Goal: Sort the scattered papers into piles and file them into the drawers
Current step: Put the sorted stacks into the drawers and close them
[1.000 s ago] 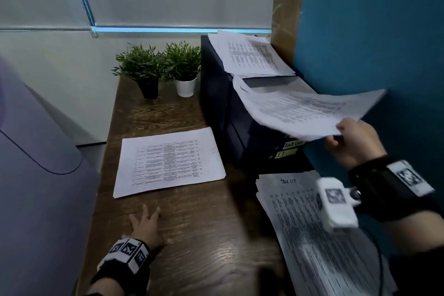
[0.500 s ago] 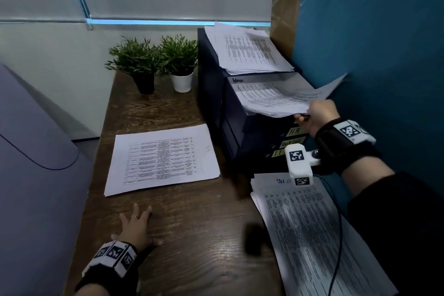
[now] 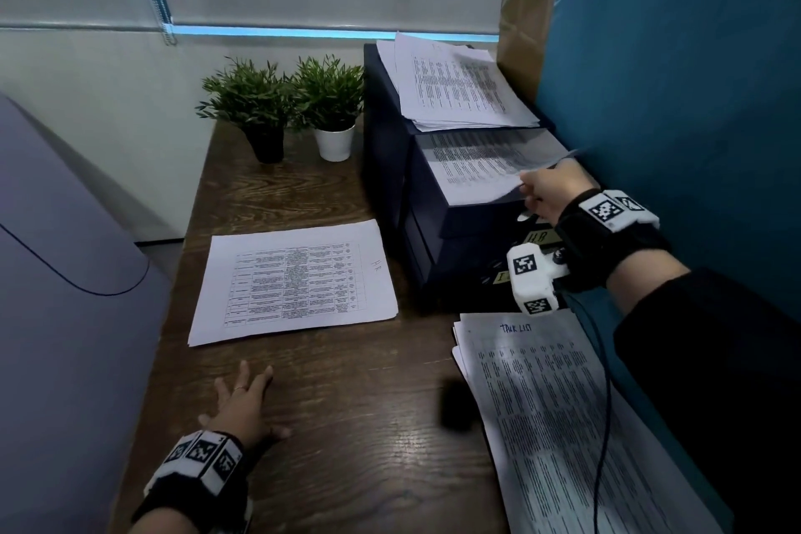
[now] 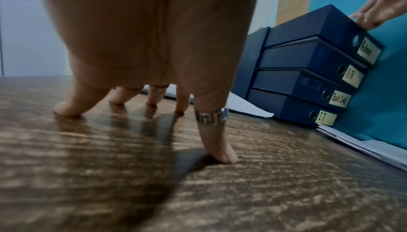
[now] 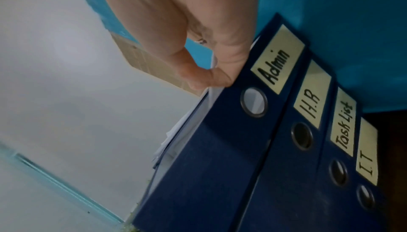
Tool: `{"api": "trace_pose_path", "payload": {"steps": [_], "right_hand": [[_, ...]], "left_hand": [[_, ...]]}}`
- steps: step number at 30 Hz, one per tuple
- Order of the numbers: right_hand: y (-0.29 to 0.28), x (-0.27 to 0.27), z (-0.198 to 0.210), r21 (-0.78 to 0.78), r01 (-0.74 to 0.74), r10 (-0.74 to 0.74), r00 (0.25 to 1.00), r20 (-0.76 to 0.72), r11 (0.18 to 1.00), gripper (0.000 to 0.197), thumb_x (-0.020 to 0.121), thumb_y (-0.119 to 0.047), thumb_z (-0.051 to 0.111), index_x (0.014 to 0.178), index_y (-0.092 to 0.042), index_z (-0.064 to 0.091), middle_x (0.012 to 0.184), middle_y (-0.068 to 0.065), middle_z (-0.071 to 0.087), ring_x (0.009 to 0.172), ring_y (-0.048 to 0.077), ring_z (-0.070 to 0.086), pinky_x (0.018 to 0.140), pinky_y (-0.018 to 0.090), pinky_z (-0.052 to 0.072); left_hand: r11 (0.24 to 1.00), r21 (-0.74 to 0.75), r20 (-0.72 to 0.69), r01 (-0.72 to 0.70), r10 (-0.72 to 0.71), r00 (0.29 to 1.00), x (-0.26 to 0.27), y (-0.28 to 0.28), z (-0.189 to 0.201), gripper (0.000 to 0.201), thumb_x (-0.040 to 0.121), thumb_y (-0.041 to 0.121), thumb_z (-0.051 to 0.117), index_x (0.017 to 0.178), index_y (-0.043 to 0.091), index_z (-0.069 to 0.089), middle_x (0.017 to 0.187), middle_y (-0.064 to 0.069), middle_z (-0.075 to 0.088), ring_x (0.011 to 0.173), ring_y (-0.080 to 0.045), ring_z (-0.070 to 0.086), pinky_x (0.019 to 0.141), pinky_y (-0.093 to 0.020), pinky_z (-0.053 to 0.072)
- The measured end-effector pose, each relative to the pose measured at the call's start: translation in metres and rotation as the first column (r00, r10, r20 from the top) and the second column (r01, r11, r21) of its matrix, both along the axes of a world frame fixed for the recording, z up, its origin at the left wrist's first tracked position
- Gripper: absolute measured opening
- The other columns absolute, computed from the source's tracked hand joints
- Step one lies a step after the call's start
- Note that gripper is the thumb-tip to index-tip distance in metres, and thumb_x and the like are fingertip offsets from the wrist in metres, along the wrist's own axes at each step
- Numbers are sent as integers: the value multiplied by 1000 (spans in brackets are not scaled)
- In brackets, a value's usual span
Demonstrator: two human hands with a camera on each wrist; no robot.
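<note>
A dark blue drawer unit (image 3: 433,238) stands at the back right of the desk. Its top drawer, labelled Admin (image 5: 275,65), is pulled out. A sheaf of printed papers (image 3: 477,169) lies in it. My right hand (image 3: 546,191) pinches the sheaf's near edge just above the drawer front, thumb against finger (image 5: 209,77). My left hand (image 3: 242,399) rests open on the wood, fingertips (image 4: 220,155) pressed down. An HR pile (image 3: 294,282) lies mid-desk and a Task List pile (image 3: 563,425) lies at the near right. More papers (image 3: 459,87) sit on top of the unit.
Lower drawers read H.R (image 4: 351,77), Task List (image 4: 340,100) and IT (image 4: 326,118), all closed. Two potted plants (image 3: 294,100) stand behind the HR pile. A blue wall (image 3: 672,100) runs close along the right. A pale rounded surface (image 3: 65,273) borders the desk's left.
My right hand has carried the sheaf forward and down from the air into the open top drawer. My left hand has stayed flat on the desk.
</note>
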State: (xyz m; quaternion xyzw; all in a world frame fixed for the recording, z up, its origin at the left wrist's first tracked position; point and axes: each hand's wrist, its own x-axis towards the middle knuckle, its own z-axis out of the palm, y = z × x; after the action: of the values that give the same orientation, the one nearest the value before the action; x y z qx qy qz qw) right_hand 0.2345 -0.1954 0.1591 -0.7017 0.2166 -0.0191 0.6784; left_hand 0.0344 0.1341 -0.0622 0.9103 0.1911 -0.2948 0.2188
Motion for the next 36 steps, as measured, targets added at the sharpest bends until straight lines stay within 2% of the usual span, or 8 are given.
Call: {"api": "trace_pose_path", "payload": {"steps": [4,7,10,16,22,27,30,36], "right_hand": [[-11,-20,-7,19,17,-19,997,79,1000,28,91,6,38,110,-14,42,82,4,44,68,11,48,39,14,48],[-18,-46,-30,18,65,-66,995,75,998,45,91,9,33,130,-14,32,111,8,43,82,13,51,63,21,54],[-15,-60,-52,20,-2,1,999,33,1000,54,91,13,29,142,-2,22,144,14,29,123,28,44,96,39,48],[-3,-36,-60,118,-97,88,993,76,988,38,89,13,29,116,-12,38,94,-1,45,80,11,48,60,22,56],[3,15,-50,187,-114,119,993,-15,976,58,92,10,29,146,-7,14,117,16,34,116,33,50,77,40,50],[14,68,-34,156,-177,192,978,-86,972,20,94,2,34,83,-10,44,87,8,48,105,34,61,59,32,52],[22,91,-29,175,-182,198,977,-79,968,15,95,4,34,100,-5,44,82,8,41,84,30,61,45,33,54],[40,101,-30,150,-198,216,970,-116,969,16,96,3,30,98,-10,38,89,10,43,122,33,52,64,32,48]], "left_hand": [[1000,-4,7,-1,1,1000,-1,-1,1,97,74,35,74,147,32,11,156,-1,-19,143,-36,-15,109,-65,14],[1000,2,1,3,-3,1000,-2,-1,2,97,75,36,74,147,32,10,156,-1,-19,143,-37,-15,109,-65,14],[1000,0,-5,7,-7,1000,-1,0,0,97,74,36,74,147,33,9,156,-1,-20,142,-37,-16,109,-65,14],[1000,3,-4,-6,7,1000,0,0,-2,98,74,35,74,147,33,9,156,0,-20,143,-36,-15,109,-65,13],[1000,27,-18,0,0,1000,0,0,-5,99,74,39,74,147,33,7,156,0,-21,143,-37,-14,109,-64,16],[999,39,-30,1,0,1000,2,-2,-5,101,73,40,73,147,34,4,155,0,-22,143,-37,-15,109,-63,16],[999,42,-42,4,-2,999,3,-2,-5,101,73,40,73,147,34,3,155,0,-23,143,-37,-15,109,-63,17],[999,44,-20,-18,19,1000,1,-3,-7,99,74,36,73,146,35,6,155,1,-22,143,-35,-16,110,-62,15]]}}
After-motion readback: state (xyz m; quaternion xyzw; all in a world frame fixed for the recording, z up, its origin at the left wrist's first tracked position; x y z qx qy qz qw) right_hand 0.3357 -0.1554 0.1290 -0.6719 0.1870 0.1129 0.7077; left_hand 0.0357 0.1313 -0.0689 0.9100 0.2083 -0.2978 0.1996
